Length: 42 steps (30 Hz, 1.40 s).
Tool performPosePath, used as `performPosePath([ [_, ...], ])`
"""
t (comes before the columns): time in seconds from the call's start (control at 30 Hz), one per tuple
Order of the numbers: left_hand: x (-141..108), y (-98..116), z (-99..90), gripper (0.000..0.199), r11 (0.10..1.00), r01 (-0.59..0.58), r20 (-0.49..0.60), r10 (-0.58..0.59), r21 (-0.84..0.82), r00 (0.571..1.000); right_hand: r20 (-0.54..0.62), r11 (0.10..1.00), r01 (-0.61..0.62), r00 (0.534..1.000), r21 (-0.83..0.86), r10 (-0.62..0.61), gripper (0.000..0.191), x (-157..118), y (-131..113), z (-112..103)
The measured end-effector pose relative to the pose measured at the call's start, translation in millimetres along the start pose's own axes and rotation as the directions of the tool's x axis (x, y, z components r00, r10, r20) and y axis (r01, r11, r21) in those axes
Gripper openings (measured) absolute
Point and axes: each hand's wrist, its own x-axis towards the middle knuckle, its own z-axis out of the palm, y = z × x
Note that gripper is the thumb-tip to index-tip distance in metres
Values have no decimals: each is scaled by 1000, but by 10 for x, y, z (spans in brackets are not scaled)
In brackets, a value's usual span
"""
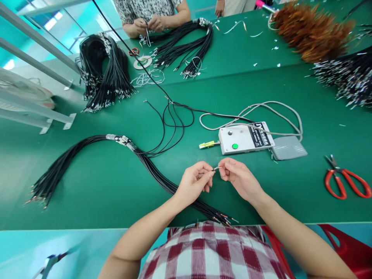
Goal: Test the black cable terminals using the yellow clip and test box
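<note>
Near the middle of the green table, my left hand [197, 181] pinches the end of a thin black cable, its stripped tip [216, 168] pointing right. My right hand [238, 177] closes its thumb and forefinger on the fine wires at that tip. Under my left wrist runs a bundle of black cables [157, 173], tied near its bend, with ends by the table's front edge. Just beyond my hands lies a white control box [244, 140] with a green button and a yellow-green connector [207, 145] on its left.
Red-handled scissors [337, 170] lie at right, a grey pedal [289, 148] beside the box. Further off are a looped cable bundle [106, 73], a brown feathery bundle [314, 33] and more black cables [348, 75]. Across the table, a person's hands [149, 25] work at another bundle.
</note>
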Motion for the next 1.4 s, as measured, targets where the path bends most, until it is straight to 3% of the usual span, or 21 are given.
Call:
performPosePath([
  [0.13, -24, 10, 8, 27, 996, -31, -25, 33, 80, 999, -17, 1000, -3, 1000, -21, 2, 26, 44, -27, -1],
  [0.33, -65, 22, -4, 10, 904, -219, -98, 272, 367, 957, -32, 999, 13, 999, -52, -15, 26, -2, -16, -12],
  [0.43, -73, 10, 8, 13, 777, -264, -95, 382, 572, 919, -44, 998, 17, 999, -66, -20, 26, -51, -20, 22],
  [0.53, -80, -32, 30, 16, 565, -277, -41, 485, 777, 874, -56, 999, 36, 998, -39, -38, 27, -67, -30, 89],
  [0.6, -83, -64, 43, 19, 429, -284, 11, 536, 857, 844, -67, 999, 39, 997, -17, -40, 27, -61, -26, 141],
  [0.67, -82, -89, 49, 21, 355, -289, 40, 569, 889, 821, -87, 999, 36, 996, 10, -35, 27, -56, 7, 190],
  [0.93, -67, -111, 36, 16, 429, -282, -15, 570, 858, 821, -47, 996, 0, 999, 86, 5, 27, -127, 267, 223],
  [1.17, -78, -119, 34, 24, 282, -271, 54, 594, 920, 803, -56, 990, -13, 998, 138, 21, 23, -71, 80, 207],
  [1.23, -78, -127, 33, 24, 279, -273, 55, 601, 921, 798, -53, 986, -31, 998, 162, 40, 23, -64, 86, 221],
  [1.3, -77, -133, 31, 22, 330, -281, 30, 599, 901, 800, -46, 982, -37, 998, 183, 47, 23, -73, 135, 232],
  [1.4, -76, -132, 28, 17, 493, -287, -47, 559, 821, 828, -42, 987, -14, 999, 162, 21, 24, -102, 238, 239],
])
